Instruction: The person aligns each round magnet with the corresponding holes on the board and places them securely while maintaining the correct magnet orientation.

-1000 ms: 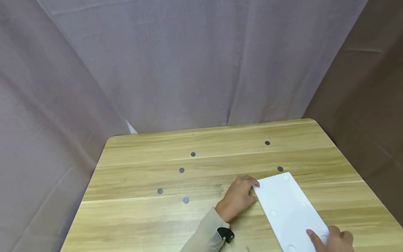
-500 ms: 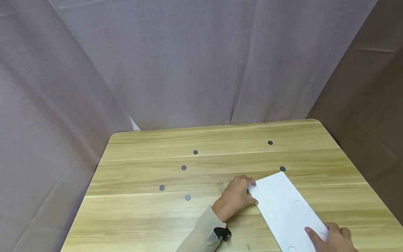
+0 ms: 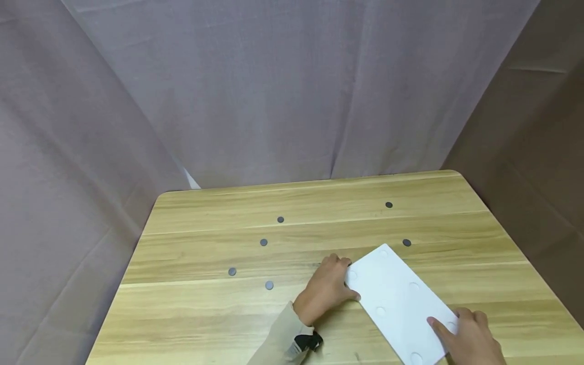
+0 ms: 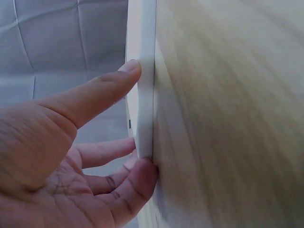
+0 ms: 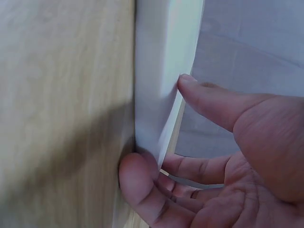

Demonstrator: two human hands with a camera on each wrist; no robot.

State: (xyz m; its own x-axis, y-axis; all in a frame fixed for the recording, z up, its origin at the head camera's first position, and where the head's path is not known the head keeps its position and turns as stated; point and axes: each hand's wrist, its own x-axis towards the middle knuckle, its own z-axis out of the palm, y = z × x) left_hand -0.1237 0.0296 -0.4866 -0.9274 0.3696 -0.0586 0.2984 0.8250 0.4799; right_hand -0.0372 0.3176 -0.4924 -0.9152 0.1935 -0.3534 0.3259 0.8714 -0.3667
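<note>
A flat white rectangular board [image 3: 397,299] with several round recesses lies slantwise on the wooden table in the head view. My left hand [image 3: 325,286] grips its far left corner; in the left wrist view the thumb [image 4: 107,92] touches the side edge and the fingers bend round the corner. At the near right end, my right hand [image 3: 470,337] holds the board, thumb over the top face. The right wrist view shows the right fingers [image 5: 137,178] curled at the board's end, low against the table. The board's underside is hidden.
Several small dark round discs lie scattered on the table [image 3: 182,304]: one disc [image 3: 407,243] just beyond the board, another disc [image 3: 389,205] farther back, others such as a disc [image 3: 269,285] to the left. Grey curtains [image 3: 255,91] stand behind.
Both hands have shifted the board to the left and turned it slightly counterclockwise, its far end swinging left, away from the nearest disc. The discs keep their places on the table.
</note>
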